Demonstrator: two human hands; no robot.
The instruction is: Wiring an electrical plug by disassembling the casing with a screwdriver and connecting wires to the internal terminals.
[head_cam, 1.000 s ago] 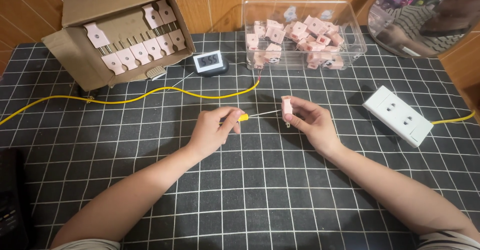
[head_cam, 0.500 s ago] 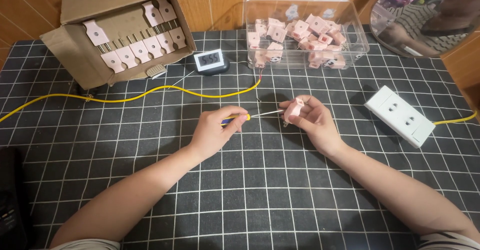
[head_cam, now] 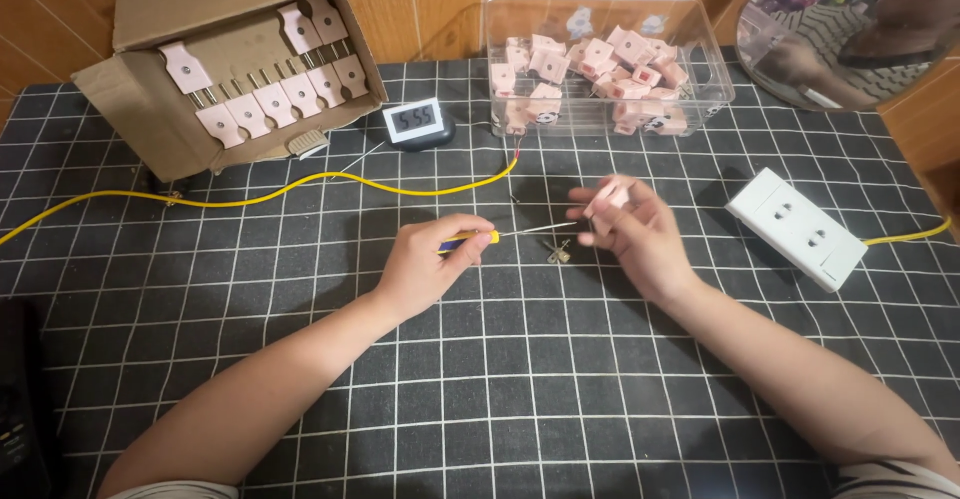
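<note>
- The left hand [head_cam: 425, 264] is closed around a small screwdriver [head_cam: 470, 240] with a yellow and blue handle; its thin shaft points right, toward the other hand.
- The right hand [head_cam: 630, 231] pinches a small pink plug piece [head_cam: 607, 197] between thumb and fingertips, lifted just above the checked mat [head_cam: 480, 399]. The piece is blurred, so whether it is whole or opened cannot be told.
- The 2 hands are apart, with the screwdriver tip reaching nearly to the right hand; whether the tip touches the pink piece cannot be told.
- A small metal part [head_cam: 556, 250] lies on the mat between the hands, just below the screwdriver shaft and free of both.
- Taking the clear plastic tub [head_cam: 700, 59] as landmark: it sits beyond the right hand and holds a loose heap of similar pink pieces. To its left stands a small digital meter [head_cam: 415, 121], and farther left an open cardboard box [head_cam: 170, 109] with pink plugs set in a neat row. A yellow cable [head_cam: 250, 197] runs from the tub's lower left across the mat. A white socket block [head_cam: 795, 229] lies to the tub's lower right.
- Judging by this, 1 piece is in hand and mid-work, some plugs already sit ranked in the box, and a large heap remains in the tub.
</note>
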